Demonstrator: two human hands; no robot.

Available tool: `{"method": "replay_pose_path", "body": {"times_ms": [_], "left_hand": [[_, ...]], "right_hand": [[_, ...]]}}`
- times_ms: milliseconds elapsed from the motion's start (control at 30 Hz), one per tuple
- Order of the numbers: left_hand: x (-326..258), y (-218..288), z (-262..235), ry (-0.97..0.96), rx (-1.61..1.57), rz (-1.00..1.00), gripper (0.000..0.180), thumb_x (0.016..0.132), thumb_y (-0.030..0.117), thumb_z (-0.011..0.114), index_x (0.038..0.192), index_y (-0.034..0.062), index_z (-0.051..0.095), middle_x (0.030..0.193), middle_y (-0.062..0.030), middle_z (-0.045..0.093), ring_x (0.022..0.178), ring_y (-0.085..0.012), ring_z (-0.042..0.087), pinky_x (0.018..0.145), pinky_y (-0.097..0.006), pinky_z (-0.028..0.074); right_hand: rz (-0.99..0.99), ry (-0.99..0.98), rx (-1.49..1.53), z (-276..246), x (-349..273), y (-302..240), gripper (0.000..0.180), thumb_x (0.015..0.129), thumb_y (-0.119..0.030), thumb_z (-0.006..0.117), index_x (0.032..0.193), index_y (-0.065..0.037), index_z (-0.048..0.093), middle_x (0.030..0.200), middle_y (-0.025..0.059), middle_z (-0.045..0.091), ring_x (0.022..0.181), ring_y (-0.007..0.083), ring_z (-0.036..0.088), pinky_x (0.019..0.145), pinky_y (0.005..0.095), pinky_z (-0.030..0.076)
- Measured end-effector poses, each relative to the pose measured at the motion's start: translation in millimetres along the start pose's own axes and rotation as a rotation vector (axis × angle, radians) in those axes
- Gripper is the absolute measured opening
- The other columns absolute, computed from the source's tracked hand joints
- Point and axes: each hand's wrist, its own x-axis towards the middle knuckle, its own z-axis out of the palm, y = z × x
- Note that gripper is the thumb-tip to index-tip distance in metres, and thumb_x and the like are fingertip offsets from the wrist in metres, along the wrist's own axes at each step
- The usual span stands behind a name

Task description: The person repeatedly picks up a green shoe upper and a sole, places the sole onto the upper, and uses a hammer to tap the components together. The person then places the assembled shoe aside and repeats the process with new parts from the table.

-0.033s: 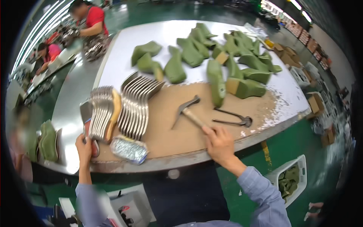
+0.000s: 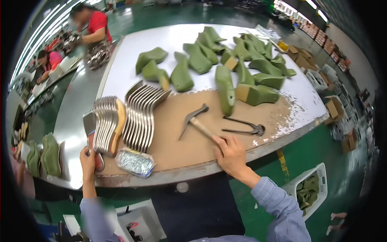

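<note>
My right hand is closed round the wooden handle of a hammer, whose dark, curved head rests on the brown board. At the table's left front, my left hand pinches the edge of a red-and-grey insole at the outer side of a stack. That first stack of curved insoles shows silvery edges, with a tan piece along its right side. Beside it stands a second insole stack. A clear-wrapped silvery packet lies before them. Dark pincers lie right of the hammer.
Many green shoe lasts cover the far part of the white table. More lasts stand at left. A white crate of green pieces sits on the floor at right. A person in red works far left.
The whole view has shifted slightly, so the table appears a little lower and further left. Both hands keep their places on the hammer and the insole.
</note>
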Motion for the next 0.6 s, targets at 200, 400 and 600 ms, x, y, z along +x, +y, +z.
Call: {"method": "replay_pose_path", "body": {"times_ms": [200,400,600], "left_hand": [[7.1,43.5,-20.5,0.281,-0.375,-0.023,0.048,0.091,0.002,0.063,0.132,-0.0074,0.041,0.107,-0.0192,0.069,0.095,-0.0238,0.070,0.083,-0.030,0.055],[-31.0,93.8,-55.0,0.458,-0.826,0.052,0.049,0.098,0.011,0.059,0.142,-0.0002,0.042,0.126,-0.0159,0.058,0.098,-0.0277,0.067,0.090,-0.040,0.057],[-136.8,127.8,-27.0,0.210,-0.894,-0.092,0.042,0.106,0.037,0.051,0.134,0.0063,0.055,0.115,-0.0019,0.064,0.077,-0.0089,0.057,0.068,-0.026,0.049]], "right_hand": [[0.364,0.249,0.296,-16.0,50.8,33.1,0.066,0.092,-0.021,0.072,0.143,0.006,0.041,0.132,0.0272,0.053,0.123,0.0442,0.052,0.103,0.0499,0.043],[0.605,0.100,0.299,29.6,102.5,88.7,0.073,0.092,-0.035,0.071,0.147,0.002,0.040,0.135,0.0316,0.053,0.126,0.0471,0.053,0.104,0.0491,0.045],[0.294,-0.095,0.326,-46.4,110.4,103.7,0.048,0.097,-0.042,0.061,0.122,-0.001,0.068,0.107,0.0259,0.071,0.102,0.0433,0.067,0.093,0.0463,0.052]]}}
